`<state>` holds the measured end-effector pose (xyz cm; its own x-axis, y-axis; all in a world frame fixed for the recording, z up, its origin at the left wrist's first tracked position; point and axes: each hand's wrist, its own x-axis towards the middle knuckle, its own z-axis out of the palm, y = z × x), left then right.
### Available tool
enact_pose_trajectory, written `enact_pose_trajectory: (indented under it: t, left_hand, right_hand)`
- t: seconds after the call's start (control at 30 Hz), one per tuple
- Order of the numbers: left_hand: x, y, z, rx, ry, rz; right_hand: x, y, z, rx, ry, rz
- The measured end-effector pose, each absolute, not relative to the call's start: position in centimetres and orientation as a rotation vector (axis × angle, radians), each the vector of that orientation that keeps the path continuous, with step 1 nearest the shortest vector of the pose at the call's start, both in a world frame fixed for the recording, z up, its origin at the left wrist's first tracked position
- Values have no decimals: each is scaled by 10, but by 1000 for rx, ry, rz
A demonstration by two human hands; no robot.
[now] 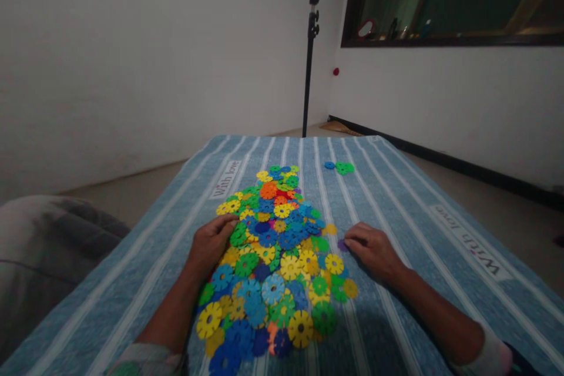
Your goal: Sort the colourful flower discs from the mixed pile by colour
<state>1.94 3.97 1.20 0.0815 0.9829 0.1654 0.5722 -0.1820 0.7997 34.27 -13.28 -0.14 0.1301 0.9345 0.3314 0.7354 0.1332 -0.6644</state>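
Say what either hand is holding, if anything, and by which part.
Nothing lifted. Left hand rests on the disc pile; right hand touches a purple disc by fingertips; grip unclear.

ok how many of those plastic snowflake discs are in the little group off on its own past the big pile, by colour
blue snowflake disc: 1
green snowflake discs: 2
total: 3
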Motion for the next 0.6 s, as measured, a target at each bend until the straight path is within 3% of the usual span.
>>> enact_pose_trajectory:
  t: [0.6]
  left_hand:
    - [21,39,12,1818,1517,980]
  right_hand:
    - [328,-156,5,-1301,-2302,460]
